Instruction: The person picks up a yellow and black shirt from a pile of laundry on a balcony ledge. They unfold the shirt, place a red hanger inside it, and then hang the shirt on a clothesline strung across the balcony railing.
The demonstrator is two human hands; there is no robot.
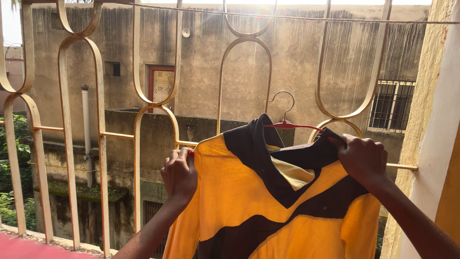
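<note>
Both hands up: left hand (179, 175) and right hand (362, 158) each clench a shoulder of my yellow-black shirt (268, 206) on its red hanger (292, 125) before the grille (100, 134). Soft, light cloth; I'd take it by the shoulders.

1. This is a home balcony, high up and open to the air, used for drying clothes.
2. A cream-painted metal grille of looping bars (100, 134) closes the open side, and a thin clothesline (287, 17) runs across near the top.
3. A yellow and dark brown shirt (268, 201) sits on a red hanger with a metal hook (287, 122).
4. A rough yellow plastered wall (426, 96) stands at the right.
5. Beyond the bars rises a weather-stained concrete building (297, 72) with a barred window (390, 105) and a grey drainpipe (87, 134); green foliage (7, 168) shows at the left.
</note>
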